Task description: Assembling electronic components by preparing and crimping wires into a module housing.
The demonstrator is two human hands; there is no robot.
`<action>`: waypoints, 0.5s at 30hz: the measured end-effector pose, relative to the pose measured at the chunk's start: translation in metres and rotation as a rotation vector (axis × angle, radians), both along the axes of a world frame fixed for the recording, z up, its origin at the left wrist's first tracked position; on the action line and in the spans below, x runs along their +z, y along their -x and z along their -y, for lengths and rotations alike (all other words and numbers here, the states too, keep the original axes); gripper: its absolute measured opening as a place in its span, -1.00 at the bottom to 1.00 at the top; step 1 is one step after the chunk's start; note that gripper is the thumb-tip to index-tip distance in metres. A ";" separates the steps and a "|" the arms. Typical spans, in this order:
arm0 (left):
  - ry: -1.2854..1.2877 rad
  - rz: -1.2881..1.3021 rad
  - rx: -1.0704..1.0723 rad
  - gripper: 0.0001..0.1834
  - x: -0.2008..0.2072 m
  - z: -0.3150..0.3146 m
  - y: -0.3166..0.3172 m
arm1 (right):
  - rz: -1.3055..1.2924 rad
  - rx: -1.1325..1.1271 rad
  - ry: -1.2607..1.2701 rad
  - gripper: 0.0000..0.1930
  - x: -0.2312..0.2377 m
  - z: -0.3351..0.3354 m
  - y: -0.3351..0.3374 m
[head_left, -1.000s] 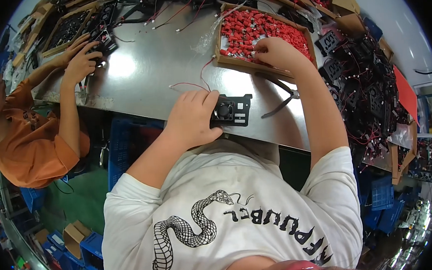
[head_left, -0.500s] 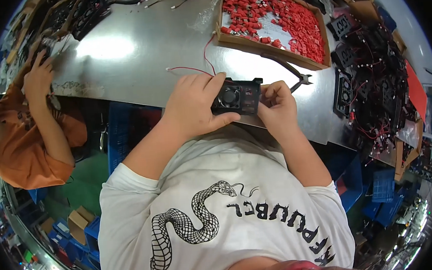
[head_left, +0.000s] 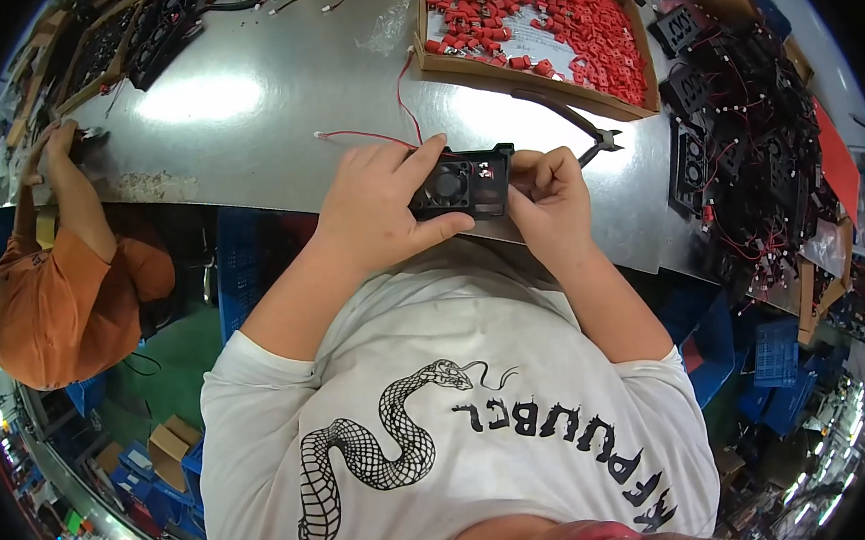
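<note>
My left hand (head_left: 368,202) is closed around the left part of a black plastic fan housing (head_left: 491,194), thumb along its near edge and index finger across its far edge. A small round fan (head_left: 446,184) sits in the housing. A bit of red and white shows in an opening to the right of the fan. Thin red wires (head_left: 368,134) run out beyond my left fingers onto the table. My right hand (head_left: 556,196) is at the housing's right end, its fingers curled and pinched together; what lies between them is hidden.
Beyond my hands, a cardboard tray (head_left: 499,77) holds many small red parts. Dark-handled cutting pliers (head_left: 583,129) lie in front of it on the metal table (head_left: 272,131). Black fan housings with wires (head_left: 746,158) are heaped at right. A co-worker in an orange shirt (head_left: 64,306) works at left.
The housing and my hands have shifted slightly left in view. Fewer reddish bits show in the housing's right part. The co-worker's arms have moved.
</note>
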State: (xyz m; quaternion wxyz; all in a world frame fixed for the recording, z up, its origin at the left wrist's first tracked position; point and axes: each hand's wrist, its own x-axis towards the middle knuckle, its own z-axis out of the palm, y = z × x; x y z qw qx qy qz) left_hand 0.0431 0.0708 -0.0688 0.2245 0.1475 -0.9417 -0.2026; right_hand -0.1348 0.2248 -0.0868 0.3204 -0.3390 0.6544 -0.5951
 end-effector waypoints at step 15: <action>0.112 0.148 0.003 -0.12 0.014 -0.001 0.007 | -0.787 0.064 0.004 -0.76 0.010 -0.011 0.012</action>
